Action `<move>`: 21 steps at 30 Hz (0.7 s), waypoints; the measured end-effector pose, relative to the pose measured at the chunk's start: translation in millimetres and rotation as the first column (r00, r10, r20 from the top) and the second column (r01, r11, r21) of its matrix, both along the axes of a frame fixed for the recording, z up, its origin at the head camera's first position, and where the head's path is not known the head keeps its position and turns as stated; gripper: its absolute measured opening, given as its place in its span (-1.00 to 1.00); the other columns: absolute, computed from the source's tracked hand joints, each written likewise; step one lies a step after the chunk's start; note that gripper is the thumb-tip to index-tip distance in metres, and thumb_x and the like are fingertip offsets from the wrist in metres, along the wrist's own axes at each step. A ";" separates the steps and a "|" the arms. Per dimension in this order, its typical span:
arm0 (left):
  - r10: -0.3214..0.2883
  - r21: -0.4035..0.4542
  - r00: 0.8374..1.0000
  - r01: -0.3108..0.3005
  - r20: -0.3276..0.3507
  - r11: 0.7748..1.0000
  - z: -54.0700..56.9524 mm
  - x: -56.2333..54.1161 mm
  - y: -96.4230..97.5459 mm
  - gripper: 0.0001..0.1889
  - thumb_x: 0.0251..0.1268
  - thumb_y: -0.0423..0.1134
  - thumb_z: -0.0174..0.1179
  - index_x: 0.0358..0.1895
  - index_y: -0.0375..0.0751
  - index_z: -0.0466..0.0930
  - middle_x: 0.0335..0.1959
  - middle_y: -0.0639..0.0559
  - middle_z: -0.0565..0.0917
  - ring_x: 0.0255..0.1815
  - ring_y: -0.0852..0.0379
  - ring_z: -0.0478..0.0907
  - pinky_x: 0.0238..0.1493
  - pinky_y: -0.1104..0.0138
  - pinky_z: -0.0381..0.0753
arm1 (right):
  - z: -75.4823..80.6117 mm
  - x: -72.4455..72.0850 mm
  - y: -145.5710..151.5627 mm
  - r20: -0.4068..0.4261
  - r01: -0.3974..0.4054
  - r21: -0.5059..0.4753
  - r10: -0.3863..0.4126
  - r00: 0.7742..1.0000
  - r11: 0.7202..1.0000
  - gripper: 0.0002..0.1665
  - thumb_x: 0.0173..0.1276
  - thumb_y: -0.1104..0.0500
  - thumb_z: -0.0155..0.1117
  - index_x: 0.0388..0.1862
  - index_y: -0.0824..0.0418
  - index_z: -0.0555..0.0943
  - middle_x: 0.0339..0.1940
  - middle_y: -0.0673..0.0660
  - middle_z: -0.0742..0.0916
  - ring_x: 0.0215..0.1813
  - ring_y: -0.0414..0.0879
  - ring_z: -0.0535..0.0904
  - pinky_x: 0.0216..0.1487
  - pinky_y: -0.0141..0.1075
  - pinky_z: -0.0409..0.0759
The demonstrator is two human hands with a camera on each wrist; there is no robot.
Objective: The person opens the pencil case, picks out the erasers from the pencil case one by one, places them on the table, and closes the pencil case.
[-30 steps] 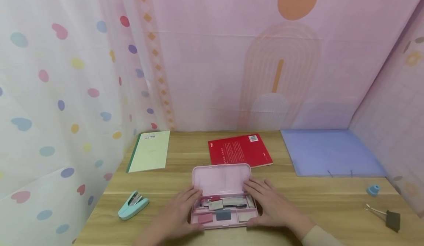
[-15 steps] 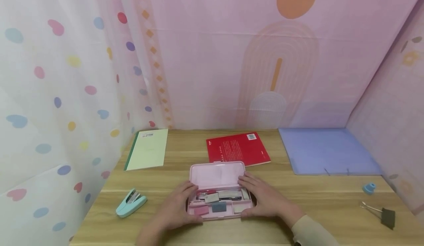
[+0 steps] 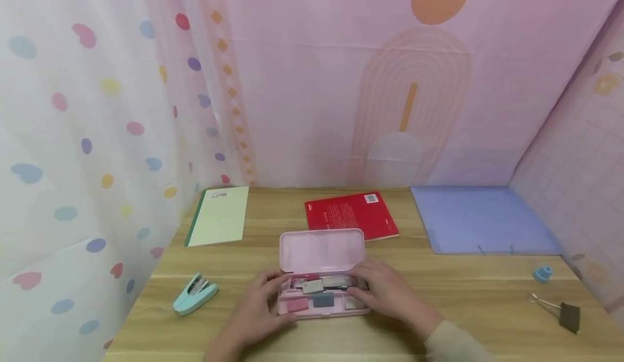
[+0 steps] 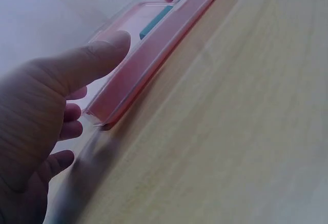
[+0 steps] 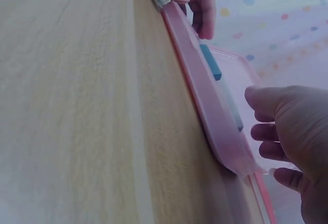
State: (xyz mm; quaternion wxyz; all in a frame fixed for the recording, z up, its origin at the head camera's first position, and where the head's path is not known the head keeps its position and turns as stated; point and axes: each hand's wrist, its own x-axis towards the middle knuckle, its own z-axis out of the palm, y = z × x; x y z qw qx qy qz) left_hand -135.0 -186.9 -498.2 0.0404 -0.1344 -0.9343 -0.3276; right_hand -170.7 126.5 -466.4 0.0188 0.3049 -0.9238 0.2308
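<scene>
- Low in the frame, left of centre, the left hand (image 3: 255,310) stands at the left end of the pencil case with thumb and fingers spread; its grip looks loose, not clenched.
- Lower right of centre, the right hand (image 3: 385,291) reaches over the case's right end. The right wrist view shows its grip relaxed, thumb apart from fingers, with nothing held; whether a fingertip touches the contents cannot be told.
- Bottom centre, between the hands, the pink pencil case (image 3: 331,315) lies on the worktop (image 3: 478,297), lid (image 3: 322,251) raised behind it.
- Within its front section sit a pink block (image 3: 298,304), a dark blue block (image 3: 323,299) and a pale block (image 3: 354,303); a grey block (image 3: 313,286) and pens occupy the rear one.
- As far as can be judged, opening is done and the case is well filled; sorting its contents may remain, and the lid is not closed.
- Lower left, the stapler (image 3: 195,296); lower right, the binder clip (image 3: 569,317), both outside the case.
- Farther back, mid-frame, the red book (image 3: 348,213).
</scene>
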 end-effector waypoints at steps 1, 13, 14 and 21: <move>-0.002 -0.005 1.000 0.002 0.002 1.000 -0.6 0.4 -0.7 -0.06 -0.34 0.52 0.31 0.25 0.16 0.50 0.23 0.26 0.35 0.20 0.18 0.32 0.24 0.07 0.42 | -1.3 -1.8 -2.0 -0.001 0.001 0.007 -0.001 1.000 1.000 -0.53 0.20 -0.15 0.39 0.07 -0.07 0.64 -0.25 -0.20 0.61 -0.17 -0.28 0.42 -0.12 -0.30 0.55; -0.004 -0.017 1.000 0.005 0.014 1.000 -4.3 -0.7 1.9 0.02 -0.35 0.52 0.32 0.27 0.00 0.48 0.25 0.14 0.39 0.28 0.04 0.31 0.26 0.00 0.38 | -12.0 -5.3 -13.8 0.007 0.033 0.075 -0.034 0.999 0.997 -0.59 0.25 -0.10 0.35 0.04 0.02 0.67 -0.18 -0.11 0.60 -0.11 -0.22 0.41 -0.03 -0.23 0.56; 0.000 -0.020 1.000 0.000 0.017 1.000 -4.2 -0.6 2.2 0.02 -0.35 0.53 0.31 0.27 -0.01 0.48 0.25 0.14 0.40 0.28 0.04 0.31 0.26 0.00 0.38 | -11.8 -5.8 -14.4 0.017 0.036 0.071 -0.037 0.999 0.997 -0.60 0.25 -0.09 0.36 0.02 0.02 0.68 -0.20 -0.12 0.60 -0.12 -0.22 0.41 -0.04 -0.23 0.56; 0.032 -0.041 0.999 -0.031 0.031 0.999 -5.8 -0.8 4.0 0.05 -0.36 0.56 0.27 0.27 -0.02 0.48 0.26 0.15 0.41 0.29 0.06 0.32 0.26 0.02 0.39 | -8.3 -9.3 -18.4 0.082 0.059 0.047 -0.063 0.995 0.997 -0.71 0.19 -0.10 0.42 -0.14 -0.06 0.68 -0.31 -0.20 0.56 -0.19 -0.24 0.39 -0.13 -0.28 0.53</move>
